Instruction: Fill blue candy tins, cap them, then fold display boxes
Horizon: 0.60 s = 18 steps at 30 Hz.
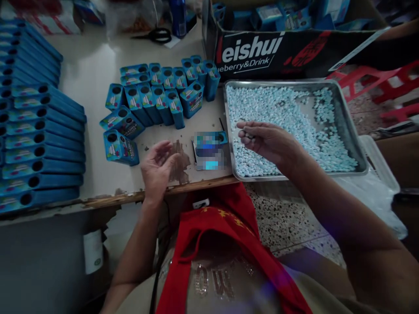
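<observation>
My right hand (266, 141) hovers over the left part of a metal tray (348, 115) filled with small pale-blue candies (281, 113); its fingers are curled together, pinching a few candies. My left hand (159, 168) rests near the table's front edge, palm up and cupped, fingers apart, nothing visible in it. Between the hands lies a small blue box (209, 150), blurred. A cluster of several small blue boxes (157, 98) with round holes stands farther back on the table.
Rows of flat blue boxes (36, 144) are stacked at the left. A black cardboard carton (281, 52) holding more blue boxes stands behind the tray. Scissors (155, 35) lie at the back. The table's front edge (131, 196) is chipped. Red stools (382, 83) stand at the right.
</observation>
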Tool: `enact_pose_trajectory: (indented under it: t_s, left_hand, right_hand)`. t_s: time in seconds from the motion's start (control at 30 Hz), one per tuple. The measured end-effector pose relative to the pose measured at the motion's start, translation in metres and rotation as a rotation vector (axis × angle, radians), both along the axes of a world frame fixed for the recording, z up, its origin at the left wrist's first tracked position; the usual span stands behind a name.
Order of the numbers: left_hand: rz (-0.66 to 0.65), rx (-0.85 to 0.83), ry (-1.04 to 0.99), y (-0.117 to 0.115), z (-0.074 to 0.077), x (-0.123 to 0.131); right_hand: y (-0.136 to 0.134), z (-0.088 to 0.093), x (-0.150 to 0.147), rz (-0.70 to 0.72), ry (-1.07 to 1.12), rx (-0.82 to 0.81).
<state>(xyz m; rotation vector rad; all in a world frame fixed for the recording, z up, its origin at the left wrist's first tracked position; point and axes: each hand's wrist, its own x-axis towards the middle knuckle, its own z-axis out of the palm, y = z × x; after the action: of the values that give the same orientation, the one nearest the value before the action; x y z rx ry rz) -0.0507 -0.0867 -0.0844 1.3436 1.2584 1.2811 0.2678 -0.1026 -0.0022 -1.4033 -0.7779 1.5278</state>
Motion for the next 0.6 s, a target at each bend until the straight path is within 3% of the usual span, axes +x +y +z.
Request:
enact_pose_trajectory:
  t_s: [0.13,0.4,0.6]
  left_hand:
    - [0.131,0.083,0.119,-0.008,0.012,-0.019]
    - [0.089,0.091,0.188,-0.012,0.015,-0.018]
    - [0.080,0.104,0.148,-0.016,0.012,-0.021]
  right_hand:
    - [-0.001,0.018,-0.002,0.054,-0.134,0.071]
    - [0.009,0.041,-0.018,0.270,-0.312,0.151]
    - [0.015,0.046,-0.022,0.332,-0.332,0.196]
